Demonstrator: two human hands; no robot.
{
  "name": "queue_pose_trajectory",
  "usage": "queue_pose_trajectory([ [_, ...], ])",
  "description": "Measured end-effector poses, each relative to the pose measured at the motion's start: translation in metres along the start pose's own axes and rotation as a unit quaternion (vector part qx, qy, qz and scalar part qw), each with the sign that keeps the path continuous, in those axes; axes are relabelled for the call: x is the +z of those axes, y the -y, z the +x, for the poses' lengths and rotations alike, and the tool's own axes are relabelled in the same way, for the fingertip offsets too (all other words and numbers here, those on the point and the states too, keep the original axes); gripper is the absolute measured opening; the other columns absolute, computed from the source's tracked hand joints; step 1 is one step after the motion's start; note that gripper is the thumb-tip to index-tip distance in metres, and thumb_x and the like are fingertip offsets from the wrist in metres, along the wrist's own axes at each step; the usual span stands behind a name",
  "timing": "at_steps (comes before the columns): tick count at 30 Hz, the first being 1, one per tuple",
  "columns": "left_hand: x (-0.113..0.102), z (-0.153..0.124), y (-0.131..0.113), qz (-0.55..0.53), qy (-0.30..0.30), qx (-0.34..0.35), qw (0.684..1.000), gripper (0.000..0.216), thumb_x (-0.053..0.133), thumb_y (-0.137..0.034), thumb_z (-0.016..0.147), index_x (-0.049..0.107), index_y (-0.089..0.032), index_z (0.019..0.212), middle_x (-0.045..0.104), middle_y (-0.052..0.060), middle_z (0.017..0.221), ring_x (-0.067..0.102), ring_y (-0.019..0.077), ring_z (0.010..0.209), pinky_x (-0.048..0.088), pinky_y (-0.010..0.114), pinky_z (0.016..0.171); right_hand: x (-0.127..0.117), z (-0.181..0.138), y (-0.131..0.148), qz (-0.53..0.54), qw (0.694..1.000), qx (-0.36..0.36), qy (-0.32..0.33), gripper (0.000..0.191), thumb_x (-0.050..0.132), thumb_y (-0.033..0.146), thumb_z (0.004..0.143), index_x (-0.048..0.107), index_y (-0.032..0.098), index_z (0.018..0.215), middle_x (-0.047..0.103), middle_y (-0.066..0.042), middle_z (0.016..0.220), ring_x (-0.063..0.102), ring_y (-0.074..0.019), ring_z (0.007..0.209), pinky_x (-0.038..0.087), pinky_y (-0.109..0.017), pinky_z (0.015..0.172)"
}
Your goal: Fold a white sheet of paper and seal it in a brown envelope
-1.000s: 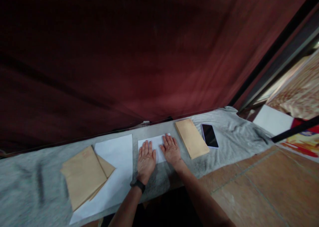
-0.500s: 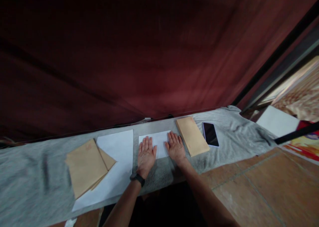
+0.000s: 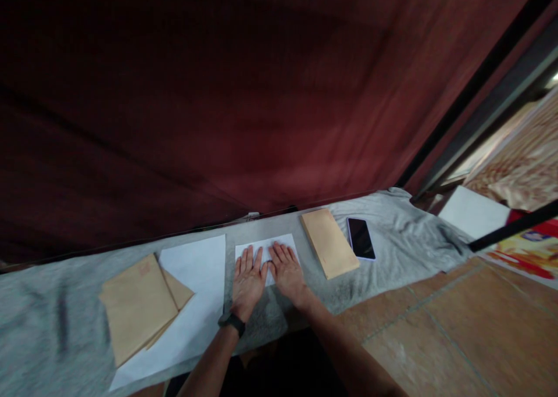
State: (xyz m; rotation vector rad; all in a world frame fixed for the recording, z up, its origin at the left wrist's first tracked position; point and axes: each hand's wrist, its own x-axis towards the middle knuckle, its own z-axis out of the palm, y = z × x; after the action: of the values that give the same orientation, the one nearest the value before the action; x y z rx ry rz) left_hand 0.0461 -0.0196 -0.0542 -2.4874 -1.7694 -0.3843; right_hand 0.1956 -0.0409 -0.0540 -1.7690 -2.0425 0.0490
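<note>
A small white sheet of paper (image 3: 265,245), which looks folded, lies flat on the grey cloth. My left hand (image 3: 248,283) rests palm down on its left part, fingers stretched out. On its right part lies my right hand (image 3: 286,272), also flat with fingers extended. The two thumbs meet or nearly meet near the middle of the paper. Both hands cover much of the sheet, so its lower part is mostly hidden. To the right of my right hand sits a stack of brown envelopes (image 3: 330,243).
Several brown envelopes (image 3: 139,307) lie loosely on larger white paper (image 3: 203,275) at left. A phone (image 3: 361,238) lies right of the envelope stack. The grey cloth (image 3: 401,228) covers a narrow surface before a dark red curtain (image 3: 261,124). A white box (image 3: 474,211) stands at far right.
My right hand has slid left across the paper toward my left hand, bringing the thumbs together. The whole view has shifted slightly.
</note>
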Motion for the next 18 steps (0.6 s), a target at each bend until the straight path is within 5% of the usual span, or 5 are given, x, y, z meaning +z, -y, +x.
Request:
queue_pose_trajectory([
  [18,0.007,-0.001,0.0,0.009,-0.054,-0.068,0.996,0.066,0.027,-0.041,0.1,0.042,0.003,0.146,0.041,0.026,0.154,0.031,0.0333,0.148,0.022,0.054,0.121,0.001,-0.011,-0.013,-0.015,0.996,0.083,-0.029,0.061,0.037,0.048,0.103,0.038,0.014,0.154,0.037,-0.014,0.158,0.038,-0.0298,0.145,0.026,-0.047,0.119],
])
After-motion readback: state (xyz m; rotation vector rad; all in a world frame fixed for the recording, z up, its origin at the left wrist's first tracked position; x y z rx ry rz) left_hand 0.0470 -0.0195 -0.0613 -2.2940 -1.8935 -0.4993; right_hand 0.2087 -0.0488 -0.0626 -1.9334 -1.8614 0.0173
